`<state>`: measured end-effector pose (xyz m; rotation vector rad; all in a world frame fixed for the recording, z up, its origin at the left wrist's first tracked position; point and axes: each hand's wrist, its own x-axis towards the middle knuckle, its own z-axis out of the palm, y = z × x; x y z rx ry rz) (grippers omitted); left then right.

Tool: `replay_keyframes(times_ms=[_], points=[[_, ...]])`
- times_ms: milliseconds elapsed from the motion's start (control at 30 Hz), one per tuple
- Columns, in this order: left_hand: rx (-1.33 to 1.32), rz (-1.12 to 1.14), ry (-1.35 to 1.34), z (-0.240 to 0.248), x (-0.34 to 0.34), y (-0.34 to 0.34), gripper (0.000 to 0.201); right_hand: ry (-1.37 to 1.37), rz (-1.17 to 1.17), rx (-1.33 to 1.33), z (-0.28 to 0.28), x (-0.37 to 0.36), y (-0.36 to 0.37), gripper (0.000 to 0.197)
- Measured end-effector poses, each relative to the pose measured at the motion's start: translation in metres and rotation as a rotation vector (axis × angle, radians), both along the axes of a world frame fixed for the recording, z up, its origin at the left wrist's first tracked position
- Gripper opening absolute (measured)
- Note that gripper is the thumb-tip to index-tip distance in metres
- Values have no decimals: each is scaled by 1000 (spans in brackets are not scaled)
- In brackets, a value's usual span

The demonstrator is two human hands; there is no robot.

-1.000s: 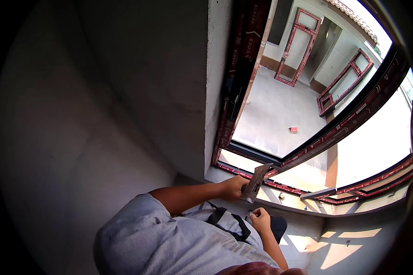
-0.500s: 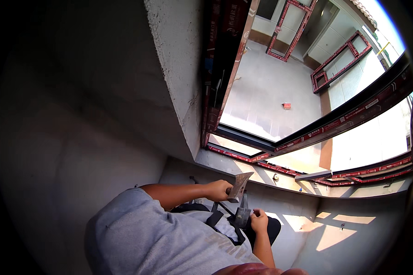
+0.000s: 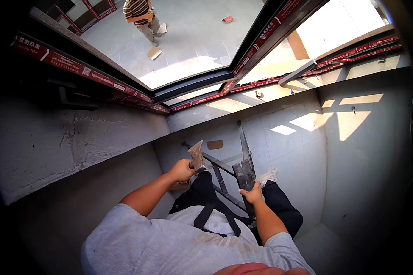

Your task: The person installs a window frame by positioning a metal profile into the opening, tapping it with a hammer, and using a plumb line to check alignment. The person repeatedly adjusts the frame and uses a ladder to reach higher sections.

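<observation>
My left hand [image 3: 182, 171] is closed round the handle of a hatchet [image 3: 197, 156], close under its head. The worn, flared blade points up and away, and most of the handle is hidden. My right hand [image 3: 253, 194] grips the top of a dark metal stepladder [image 3: 244, 174], its thumb lying across the near end. The ladder stands between my legs, with its rails slanting down to the floor. A white shoe [image 3: 267, 177] shows beyond my right hand.
Window frames with red protective film [image 3: 92, 78] rise ahead over a concrete sill [image 3: 202, 114]. A tape roll [image 3: 259, 93] lies on the sill. A brown piece of board [image 3: 214, 145] is on the floor below. Outside, a person in a striped shirt [image 3: 136, 10] stands on paving.
The view has swung left and downward, bringing the person outside and more of the ladder into sight. The hatchet stays in my left hand; my right hand now rests on the ladder top.
</observation>
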<state>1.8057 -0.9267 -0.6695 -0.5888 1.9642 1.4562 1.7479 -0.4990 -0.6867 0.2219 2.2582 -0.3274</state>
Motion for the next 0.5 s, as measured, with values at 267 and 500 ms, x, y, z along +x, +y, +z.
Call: replay_keyframes(times_ms=[267,500], points=[[-182,-13,-280,-98,69,-5,41,114,22,-48,16,-1,-9,106],[-134,24,-503,-126,119,-7,42,203,187,-106,17,4,5,112]])
